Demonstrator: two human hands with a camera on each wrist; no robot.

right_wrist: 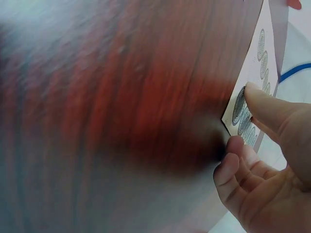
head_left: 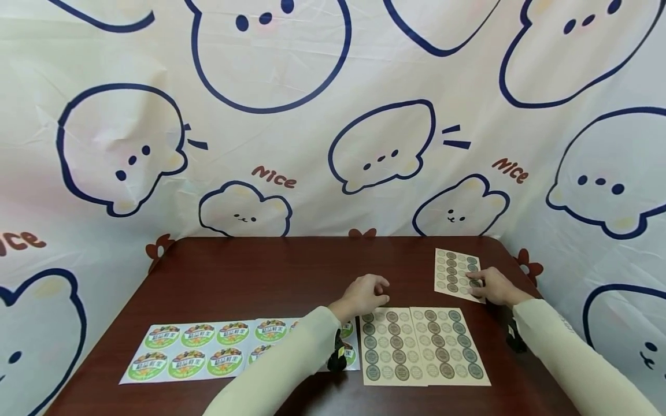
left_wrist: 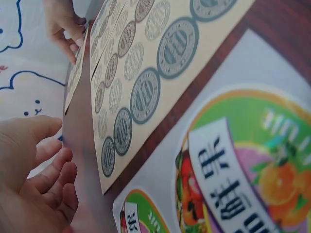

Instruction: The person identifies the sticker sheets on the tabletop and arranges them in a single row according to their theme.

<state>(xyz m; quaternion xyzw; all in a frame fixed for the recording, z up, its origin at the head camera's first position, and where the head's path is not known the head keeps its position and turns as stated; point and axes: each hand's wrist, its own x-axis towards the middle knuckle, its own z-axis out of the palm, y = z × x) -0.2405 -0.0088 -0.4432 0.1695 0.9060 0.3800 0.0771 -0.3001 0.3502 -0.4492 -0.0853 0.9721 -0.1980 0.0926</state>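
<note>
A cream sheet of round stickers [head_left: 451, 271] lies at the far right of the table. My right hand [head_left: 496, 287] pinches its right edge; in the right wrist view the thumb [right_wrist: 265, 104] lies over the sheet's printed face, with the other fingers curled at its edge. My left hand [head_left: 363, 297] holds nothing and hovers by the far edge of two more cream sticker sheets [head_left: 384, 352], its fingers loosely bent. Those two lie side by side, their brown and grey round stickers in columns. In the left wrist view, the left hand [left_wrist: 39, 174] is apart from the sheets.
White sheets with green oval fruit stickers [head_left: 187, 352] lie at the front left, partly covered by the left sleeve [head_left: 286, 361]. A dark red-brown table [head_left: 281, 277] bears everything. A cartoon-print cloth [head_left: 307, 150] hangs behind and along both sides.
</note>
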